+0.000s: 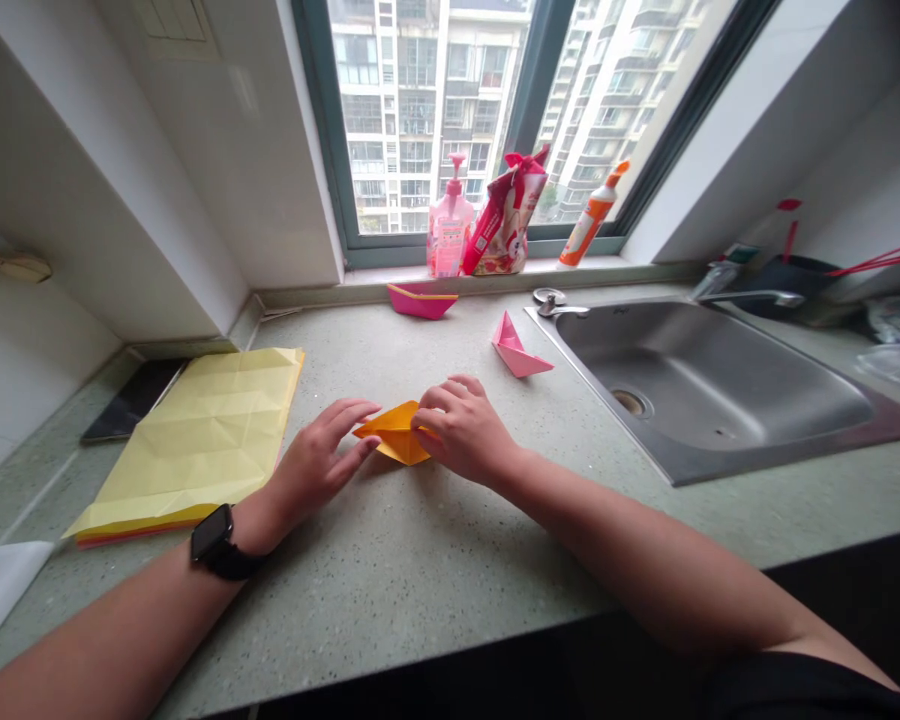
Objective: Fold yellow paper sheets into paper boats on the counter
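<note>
An orange folded paper boat (pixel 399 436) rests on the countertop between my two hands. My right hand (pixel 459 424) pinches its right end, which is hidden behind the fingers. My left hand (pixel 316 462), with a black watch at the wrist, is around the boat's left tip. Its thumb and fingers are apart, and the thumb is close to the paper; whether it touches I cannot tell. Farther back on the counter stand a pink paper boat (pixel 521 350) and a magenta paper boat (pixel 421 302) with a yellow edge.
Creased yellow paper sheets (pixel 202 430) lie stacked at left, beside a dark flat object (pixel 131 402). A steel sink (pixel 712 375) is set into the counter at right. A pink pump bottle (pixel 450 230), a red bag (pixel 506 220) and an orange-and-white bottle (pixel 592 218) line the windowsill.
</note>
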A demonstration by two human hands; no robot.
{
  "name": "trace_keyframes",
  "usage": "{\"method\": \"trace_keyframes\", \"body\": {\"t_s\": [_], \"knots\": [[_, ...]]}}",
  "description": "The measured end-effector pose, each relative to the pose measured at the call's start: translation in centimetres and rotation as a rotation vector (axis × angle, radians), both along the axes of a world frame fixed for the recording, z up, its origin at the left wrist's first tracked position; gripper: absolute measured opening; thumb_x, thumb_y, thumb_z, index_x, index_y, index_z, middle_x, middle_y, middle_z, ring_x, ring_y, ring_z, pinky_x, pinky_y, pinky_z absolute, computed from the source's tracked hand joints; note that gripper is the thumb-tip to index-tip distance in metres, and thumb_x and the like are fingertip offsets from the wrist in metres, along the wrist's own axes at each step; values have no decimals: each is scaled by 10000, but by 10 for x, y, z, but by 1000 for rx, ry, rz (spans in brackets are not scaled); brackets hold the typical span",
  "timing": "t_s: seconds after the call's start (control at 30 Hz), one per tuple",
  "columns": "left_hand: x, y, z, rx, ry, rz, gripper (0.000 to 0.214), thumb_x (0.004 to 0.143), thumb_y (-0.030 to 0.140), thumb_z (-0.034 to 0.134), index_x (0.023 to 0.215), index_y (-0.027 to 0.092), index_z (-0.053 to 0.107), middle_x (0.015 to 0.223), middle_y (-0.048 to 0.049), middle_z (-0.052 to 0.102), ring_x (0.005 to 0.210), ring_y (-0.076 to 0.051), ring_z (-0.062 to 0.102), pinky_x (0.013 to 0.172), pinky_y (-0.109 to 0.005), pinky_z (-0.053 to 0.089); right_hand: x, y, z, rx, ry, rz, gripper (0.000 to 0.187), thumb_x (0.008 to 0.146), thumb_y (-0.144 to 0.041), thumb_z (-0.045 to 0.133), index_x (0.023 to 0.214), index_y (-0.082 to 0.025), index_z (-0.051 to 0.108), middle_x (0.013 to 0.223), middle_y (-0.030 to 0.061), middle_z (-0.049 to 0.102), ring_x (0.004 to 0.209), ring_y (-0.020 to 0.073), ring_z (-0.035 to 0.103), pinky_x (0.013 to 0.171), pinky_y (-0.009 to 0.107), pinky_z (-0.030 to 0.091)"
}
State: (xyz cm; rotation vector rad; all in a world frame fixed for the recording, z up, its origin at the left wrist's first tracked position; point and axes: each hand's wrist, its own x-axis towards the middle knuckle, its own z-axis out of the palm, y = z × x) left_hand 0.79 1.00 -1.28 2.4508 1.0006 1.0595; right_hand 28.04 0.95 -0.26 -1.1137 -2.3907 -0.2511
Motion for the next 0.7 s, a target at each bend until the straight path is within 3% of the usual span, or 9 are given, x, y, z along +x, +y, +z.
{"method": "trace_keyframes", "body": {"t_s": [0.2, 0.37, 0.5, 0.7], "knots": [[-3, -1, 8, -90, -195, 190, 366, 1135, 471, 544, 1366, 216, 669, 1320, -128, 743, 1073, -251, 779, 1003, -462, 655, 31, 14, 10, -90, 301, -95, 82, 965, -221, 761, 920, -264, 814, 994, 43, 782, 926, 235, 693, 926, 411, 443], [11, 17, 23, -346, -200, 245, 438, 1052, 548, 612, 1324, 210, 678, 1258, -122, 747, 1055, -267, 748, 953, -459, 645, 72, 34, 32, -17, 596, -214, 144, 987, -312, 694, 892, -244, 778, 961, 67, 783, 909, 264, 730, 880, 409, 515], [53, 43, 34, -571, -254, 207, 406, 989, 516, 702, 1267, 220, 689, 1216, -108, 742, 996, -246, 750, 856, -374, 644, 106, 44, 47, 151, 633, -419, 173, 1001, -335, 635, 940, -248, 771, 984, 84, 800, 959, 300, 729, 953, 461, 494], [151, 93, 33, -778, -288, 172, 396, 1023, 466, 753, 1273, 175, 653, 1261, -158, 722, 916, -216, 762, 702, -280, 620, 146, 54, 48, 255, 545, -667, 185, 991, -325, 607, 940, -244, 765, 1026, 97, 798, 1021, 325, 697, 980, 483, 437]]}}
